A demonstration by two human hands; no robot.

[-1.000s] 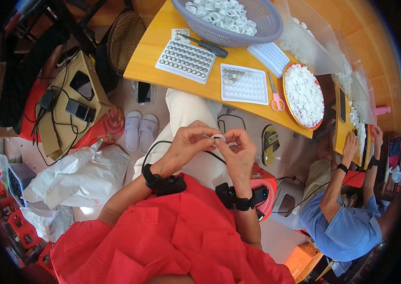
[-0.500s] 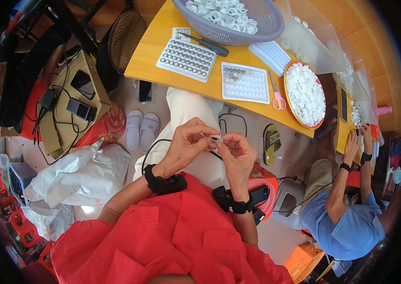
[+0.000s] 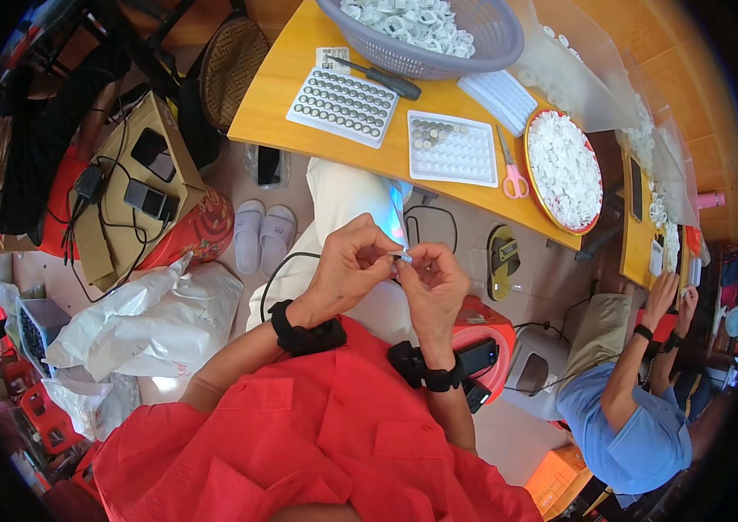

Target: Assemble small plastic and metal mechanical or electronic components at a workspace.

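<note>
Above my lap, both hands pinch one small white plastic piece (image 3: 403, 257) with a dark spot on it. My left hand (image 3: 343, 268) grips it from the left between thumb and fingertips. From the other side, my right hand (image 3: 432, 283) closes thumb and forefinger on it; the fingers cover most of its shape. A bluish-white patch of light (image 3: 399, 217) shows on my trousers just beyond the hands. On the table ahead lie a tray filled with button cells (image 3: 343, 106) and a second tray (image 3: 465, 165) with cells only in its far left part.
A purple basket (image 3: 426, 63) and a red-rimmed plate (image 3: 602, 202) hold white plastic pieces. A screwdriver (image 3: 397, 84) and pink-handled scissors (image 3: 515, 181) lie on the yellow table (image 3: 273, 113). White bags (image 3: 160, 317) sit at left. A co-worker in blue (image 3: 626, 426) works at right.
The bluish light on my trousers has appeared. My hands have barely shifted and keep the same piece pinched. The co-worker's hands have moved back from their table toward their body.
</note>
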